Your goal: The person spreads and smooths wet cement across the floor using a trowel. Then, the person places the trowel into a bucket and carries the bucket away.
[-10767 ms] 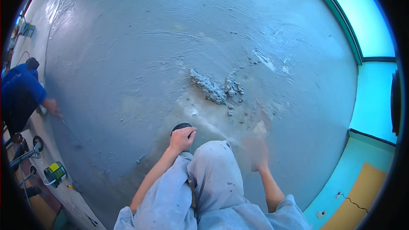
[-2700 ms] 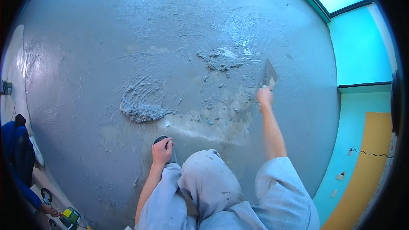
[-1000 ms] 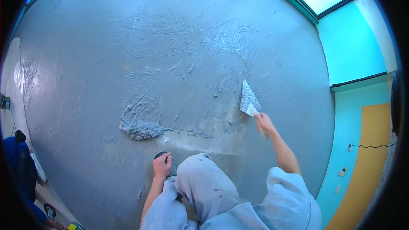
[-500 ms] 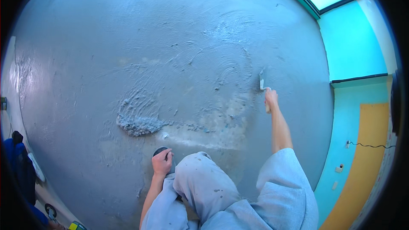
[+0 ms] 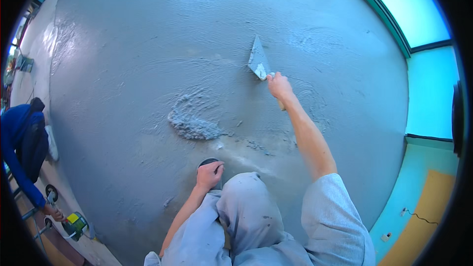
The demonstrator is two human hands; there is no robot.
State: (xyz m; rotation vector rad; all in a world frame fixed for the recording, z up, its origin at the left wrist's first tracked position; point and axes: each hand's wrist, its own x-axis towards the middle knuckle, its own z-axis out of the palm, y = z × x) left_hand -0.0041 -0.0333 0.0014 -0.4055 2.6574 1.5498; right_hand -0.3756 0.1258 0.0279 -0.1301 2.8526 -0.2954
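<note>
My right hand (image 5: 278,86) is closed round the handle of a pointed metal trowel (image 5: 258,58), whose mortar-smeared blade lies on the wet grey coated surface (image 5: 123,49). Below and left of it sits a lumpy heap of mortar (image 5: 194,125), with a paler, patchy strip to its lower right. My left hand (image 5: 209,172) is low in the middle with curled fingers, on a dark rounded object (image 5: 208,161) beside my grey-clothed knee (image 5: 249,197). The hand covers most of that object, so I cannot make out what it is.
A co-worker in blue (image 5: 19,138) crouches at the left edge, one hand (image 5: 51,212) near a wheeled metal tool (image 5: 50,193) and a green bucket (image 5: 75,225). A pale strip (image 5: 34,44) edges the coating. Turquoise walls (image 5: 431,98), a yellow board (image 5: 426,216) and a cable (image 5: 419,216) line the right.
My right hand and trowel have swung leftward and farther forward. The view has shifted, bringing more of the co-worker and left edge in. My left hand stays by my knee.
</note>
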